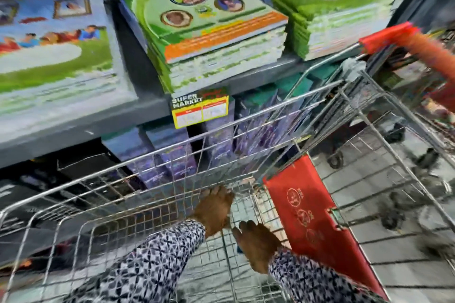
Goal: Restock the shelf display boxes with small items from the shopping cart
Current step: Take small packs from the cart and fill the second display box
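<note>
Here the shopping cart runs lengthwise along the shelf, both hands' grip unclear inside.

Both forearms are covered by long sleeves of a thin fabric printed with a dense, small geometric pattern in dark navy or black on white. The sleeves are ended at the wrists, where the left hand and the right hand are left bare. No rings, watch or gloves can be made out.
</note>
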`<state>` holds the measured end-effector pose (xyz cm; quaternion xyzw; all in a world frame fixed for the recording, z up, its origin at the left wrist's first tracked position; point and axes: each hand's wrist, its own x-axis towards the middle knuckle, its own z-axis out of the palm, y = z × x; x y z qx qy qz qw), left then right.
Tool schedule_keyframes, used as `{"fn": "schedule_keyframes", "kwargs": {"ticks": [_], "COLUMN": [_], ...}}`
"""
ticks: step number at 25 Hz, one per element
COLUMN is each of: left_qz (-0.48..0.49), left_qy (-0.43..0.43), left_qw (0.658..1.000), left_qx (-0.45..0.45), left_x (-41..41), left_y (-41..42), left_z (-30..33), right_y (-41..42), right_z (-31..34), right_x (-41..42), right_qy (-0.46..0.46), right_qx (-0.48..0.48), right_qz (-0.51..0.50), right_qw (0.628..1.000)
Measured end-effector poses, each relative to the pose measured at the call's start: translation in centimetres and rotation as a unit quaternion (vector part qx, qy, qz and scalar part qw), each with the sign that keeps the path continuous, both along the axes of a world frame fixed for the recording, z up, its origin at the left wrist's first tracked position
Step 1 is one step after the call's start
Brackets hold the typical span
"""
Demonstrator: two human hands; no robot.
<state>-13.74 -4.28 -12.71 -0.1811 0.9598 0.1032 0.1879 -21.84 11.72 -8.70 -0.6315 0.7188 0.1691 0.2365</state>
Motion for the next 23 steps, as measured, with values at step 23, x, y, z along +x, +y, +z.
{"fn": "schedule_keyframes", "kwargs": {"ticks": [23], "left_qz": [0.309], "left_qy": [0.597], "left_qw": [0.732], "left_qx": [0.112], "left_x": [8.8], "left_y": [-3.0], "left_z": [75.2], "right_y": [-6.0], "right_z": [67.6], "right_x": [-4.0], "right_qy": [-0.672], "right_qx": [-0.347], "right_qz": [-0.296], "right_qw": [0.584]}}
